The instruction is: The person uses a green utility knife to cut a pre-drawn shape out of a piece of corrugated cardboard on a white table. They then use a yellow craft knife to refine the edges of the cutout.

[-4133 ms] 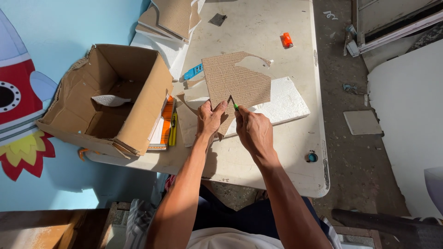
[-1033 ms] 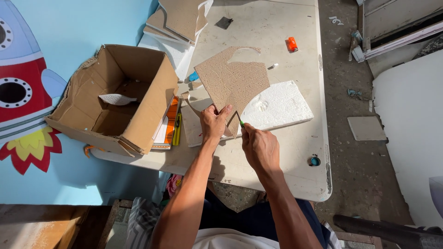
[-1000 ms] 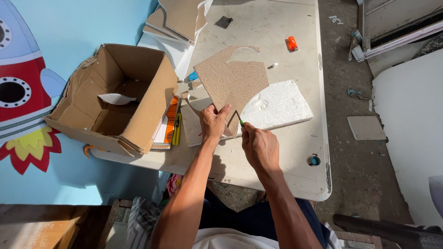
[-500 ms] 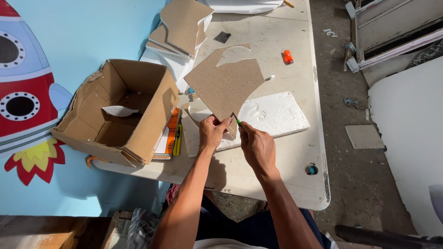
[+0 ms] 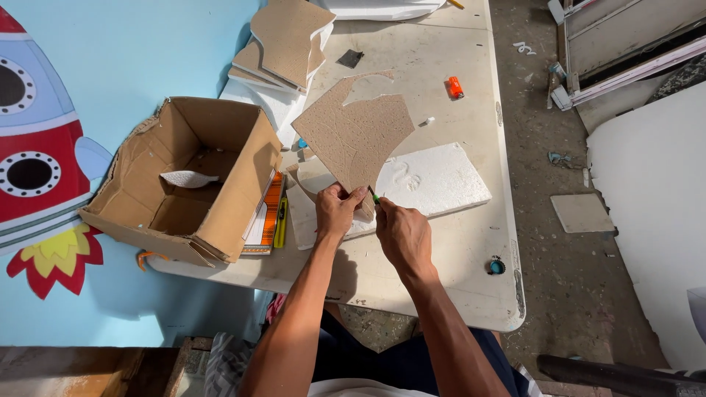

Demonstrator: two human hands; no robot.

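My left hand (image 5: 336,211) grips the lower corner of a brown, irregularly cut cardboard-like sheet (image 5: 354,136) and holds it tilted above the table. My right hand (image 5: 401,234) is closed around a small green-tipped cutting tool (image 5: 374,197) whose tip meets the sheet's lower edge, right beside my left fingers. Beneath the sheet lies a white foam slab (image 5: 434,180) on the pale table (image 5: 456,265).
An open cardboard box (image 5: 184,184) stands at the table's left edge with a white scrap inside. An orange ruler and a yellow cutter (image 5: 279,220) lie beside it. More brown cut pieces (image 5: 283,37) are stacked at the back left. An orange lighter-like object (image 5: 456,87) and a small round teal object (image 5: 496,266) also lie here.
The brown sheet has been turned and lifted slightly, and both hands have shifted a little forward on the table. The view has moved so the box sits lower.
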